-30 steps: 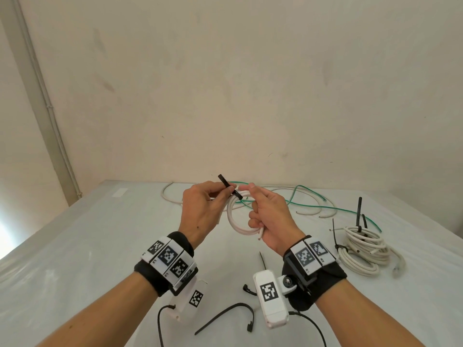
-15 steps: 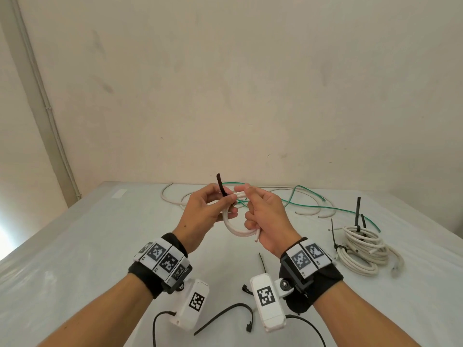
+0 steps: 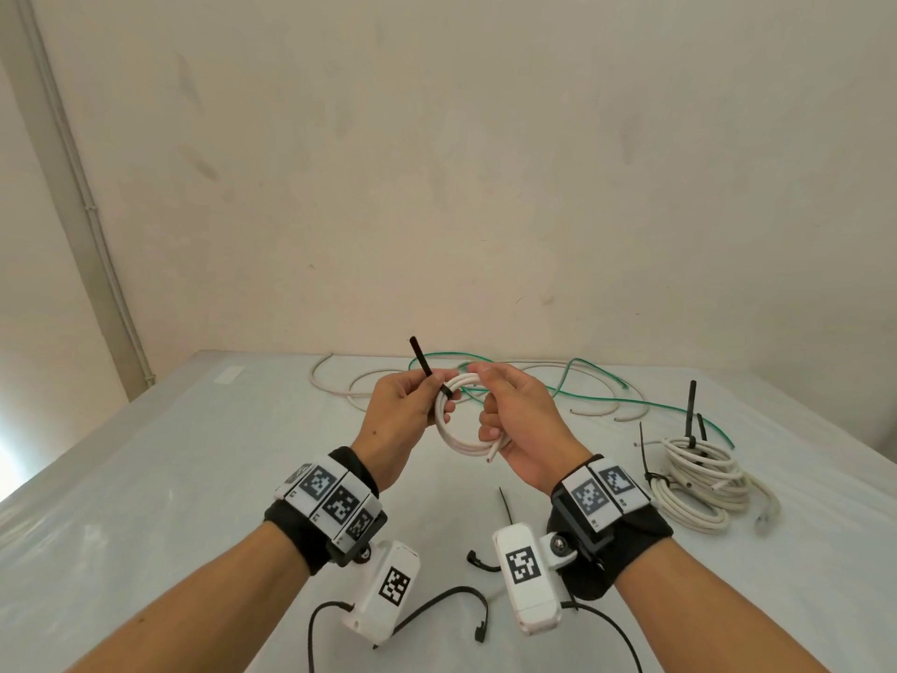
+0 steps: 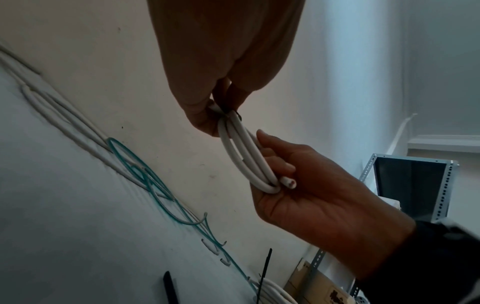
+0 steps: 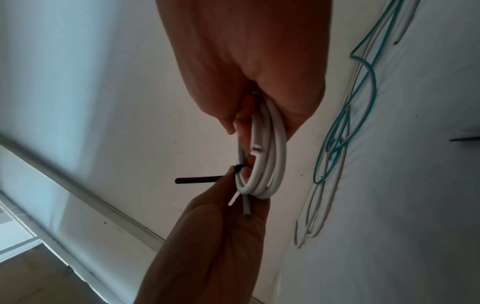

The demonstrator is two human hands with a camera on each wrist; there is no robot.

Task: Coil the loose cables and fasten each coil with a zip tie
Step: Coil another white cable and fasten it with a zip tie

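A small white cable coil (image 3: pixel 461 420), held above the table (image 3: pixel 145 478) at the centre of the head view, is being cinched with a black zip tie (image 3: pixel 429 376): the left hand (image 3: pixel 403 415) pinches the tie's tail where the band wraps the coil's upper left, while the right hand (image 3: pixel 514 420) has its fingers curled round the coil's right side. The likely risks: the strands could spring apart if the right hand's grip eases before the tie is snug, and the cut end (image 3: pixel 491 459) jutting at the lower edge could stay outside the band. Only the right wrist view shows the tie's head (image 5: pixel 238 168) against the strands and a second cable end (image 5: pixel 246 207) poking down past the loop; only the left wrist view shows the other cut end's (image 4: pixel 288 182) cores, lying in the right palm. Only the head view takes in the finished white coil (image 3: pixel 699 478) at right, the loose green cable (image 3: pixel 606 395) behind and spare zip ties (image 3: pixel 451 599) near the lower edge
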